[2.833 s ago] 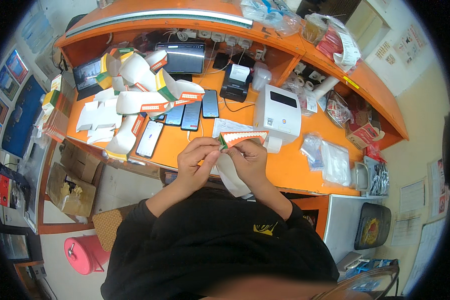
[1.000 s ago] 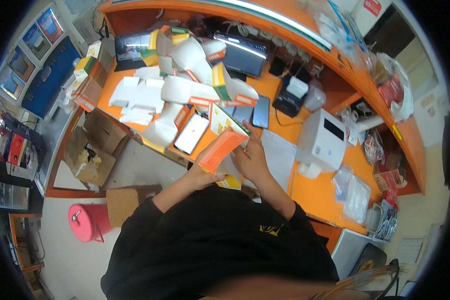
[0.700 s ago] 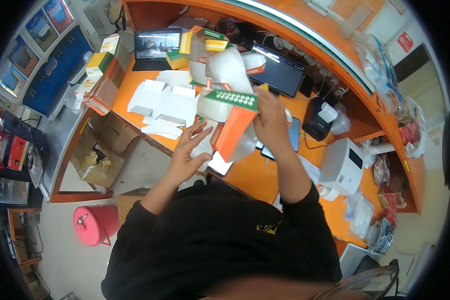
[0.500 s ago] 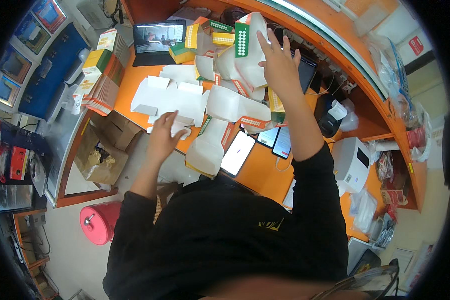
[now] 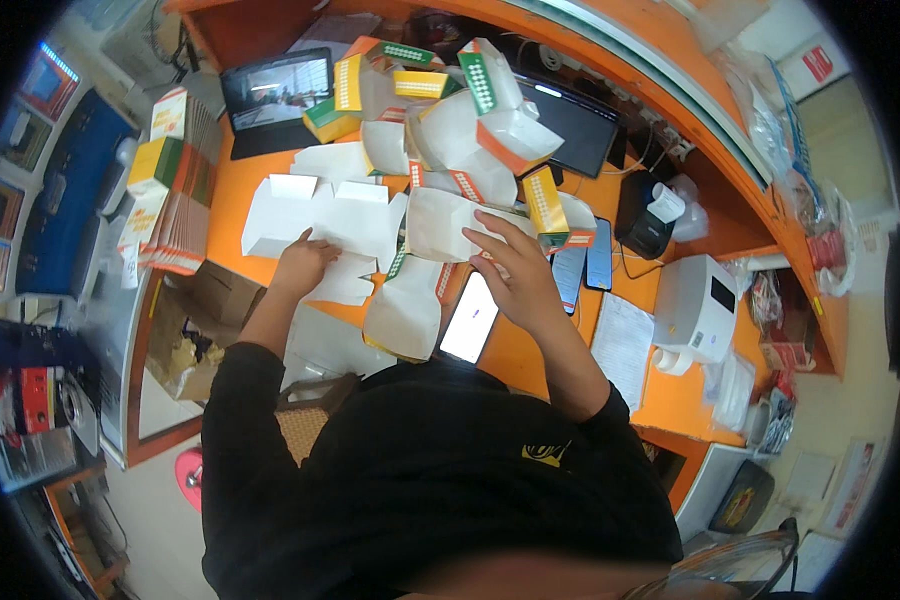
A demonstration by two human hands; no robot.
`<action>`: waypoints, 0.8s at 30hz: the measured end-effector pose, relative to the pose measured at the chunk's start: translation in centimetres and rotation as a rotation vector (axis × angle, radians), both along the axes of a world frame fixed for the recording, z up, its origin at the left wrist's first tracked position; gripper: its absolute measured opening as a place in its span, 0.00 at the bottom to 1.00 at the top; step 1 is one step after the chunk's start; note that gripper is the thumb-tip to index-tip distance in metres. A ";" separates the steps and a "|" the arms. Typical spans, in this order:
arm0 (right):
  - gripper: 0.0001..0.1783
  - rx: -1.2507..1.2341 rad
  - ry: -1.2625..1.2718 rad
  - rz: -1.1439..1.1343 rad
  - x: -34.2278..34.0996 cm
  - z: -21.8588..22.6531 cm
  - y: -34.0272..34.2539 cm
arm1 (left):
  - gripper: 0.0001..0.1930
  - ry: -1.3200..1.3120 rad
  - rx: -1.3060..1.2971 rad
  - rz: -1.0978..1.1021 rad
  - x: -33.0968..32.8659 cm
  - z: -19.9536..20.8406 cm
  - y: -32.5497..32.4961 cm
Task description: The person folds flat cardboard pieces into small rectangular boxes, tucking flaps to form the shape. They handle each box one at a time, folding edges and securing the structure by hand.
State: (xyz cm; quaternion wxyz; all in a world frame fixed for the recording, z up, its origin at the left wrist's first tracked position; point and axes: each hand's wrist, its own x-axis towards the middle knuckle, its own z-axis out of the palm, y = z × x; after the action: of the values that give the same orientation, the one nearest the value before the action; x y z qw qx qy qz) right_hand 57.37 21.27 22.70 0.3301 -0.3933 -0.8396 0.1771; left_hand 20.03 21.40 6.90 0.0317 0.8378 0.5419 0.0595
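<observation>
Flat white unfolded cartons point(image 5: 320, 222) lie at the left of the pile, inner side up. My left hand point(image 5: 306, 264) rests on their near edge, fingers loosely stretched and not gripping. My right hand point(image 5: 515, 272) is over an opened carton point(image 5: 440, 225) with a pale inside, fingers spread and holding nothing. Another partly folded carton point(image 5: 405, 312) with red and green patterned edges lies nearer me. Behind them is a heap of half-folded cartons point(image 5: 460, 130), one with a green patterned side point(image 5: 478, 82). A yellow carton side point(image 5: 545, 207) stands right of my right hand.
A stack of folded cartons point(image 5: 185, 170) stands at the left edge of the orange desk point(image 5: 530, 360). A tablet point(image 5: 278, 95) sits behind. A lit phone point(image 5: 470, 318), two more phones point(image 5: 598, 255), papers point(image 5: 622, 340) and a white printer-like device point(image 5: 695, 310) lie to the right.
My right hand has come down and nearer from the far heap, leaving the green-sided carton on the heap. My left hand has lowered slightly leftward onto the flat cartons.
</observation>
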 end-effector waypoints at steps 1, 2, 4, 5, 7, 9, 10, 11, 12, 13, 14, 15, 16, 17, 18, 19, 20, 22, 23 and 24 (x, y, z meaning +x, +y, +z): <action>0.19 -0.023 0.025 -0.032 0.5 -0.2 -0.4 | 0.08 0.018 -0.036 0.008 -0.2 0.3 0.4; 0.18 -0.067 0.066 -0.044 0.9 -0.4 -0.8 | 0.06 0.037 -0.075 0.033 -0.4 0.8 0.8; 0.18 -0.157 0.147 -0.064 1.5 -0.8 -1.6 | 0.05 -0.026 -0.073 0.014 -0.7 2.1 1.4; 0.17 -0.140 0.139 -0.073 1.6 -1.0 -1.9 | 0.04 -0.057 -0.104 0.021 -0.8 2.8 1.7; 0.17 -0.103 0.119 -0.086 1.6 -1.5 -2.5 | 0.04 -0.101 -0.217 0.072 -1.1 4.5 2.2; 0.16 -0.102 0.122 -0.085 1.5 -1.7 -2.9 | 0.05 -0.184 -0.307 0.153 -1.5 6.2 2.5; 0.16 -0.101 0.124 -0.081 1.5 -1.8 -3.2 | 0.05 -0.246 -0.327 0.205 -1.8 6.9 2.5; 0.16 -0.097 0.123 -0.088 1.5 -1.8 -3.4 | 0.05 -0.327 -0.354 0.261 -2.0 7.5 2.5; 0.16 -0.093 0.122 -0.096 1.4 -1.8 -3.7 | 0.05 -0.371 -0.249 0.271 -2.2 8.0 2.4; 0.16 -0.092 0.124 -0.097 1.5 -1.8 -3.9 | 0.06 -0.434 -0.153 0.284 -2.4 8.3 2.3; 0.16 -0.086 0.129 -0.107 1.5 -1.7 -4.1 | 0.06 -0.497 -0.090 0.336 -2.5 8.5 2.1; 0.16 -0.081 0.137 -0.110 1.5 -1.7 -4.3 | 0.06 -0.543 0.062 0.322 -2.5 8.6 1.8; 0.16 -0.080 0.150 -0.107 1.5 -1.6 -4.5 | 0.05 -0.589 0.183 0.347 -2.5 8.6 1.6; 0.17 -0.093 0.153 -0.120 1.5 -1.6 -4.6 | 0.05 -0.652 0.306 0.365 -2.6 8.5 1.4; 0.17 -0.111 0.162 -0.127 1.5 -1.5 -4.8 | 0.06 -0.703 0.400 0.324 -2.5 8.3 1.1; 0.17 -0.130 0.170 -0.131 1.4 -1.4 -5.0 | 0.06 -0.717 0.454 0.343 -2.4 8.2 0.8; 0.17 -0.120 0.171 -0.123 1.3 -1.4 -5.1 | 0.06 -0.732 0.510 0.362 -2.3 8.0 0.6; 0.17 -0.105 0.175 -0.106 1.0 -1.3 -5.5 | 0.07 -0.745 0.500 0.402 -2.0 7.5 0.2; 0.17 -0.128 0.174 -0.093 0.9 -1.3 -5.7 | 0.07 -0.745 0.435 0.428 -1.7 7.2 0.0; 0.17 -0.145 0.172 -0.078 0.7 -1.4 -5.8 | 0.08 -0.762 0.305 0.507 -1.5 6.9 -0.2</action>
State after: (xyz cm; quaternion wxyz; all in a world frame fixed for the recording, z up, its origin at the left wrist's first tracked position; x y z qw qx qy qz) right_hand 58.05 15.51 21.32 0.3783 -0.4319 -0.7772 0.2575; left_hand 18.51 21.20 13.77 0.0893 0.5930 0.6638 0.4469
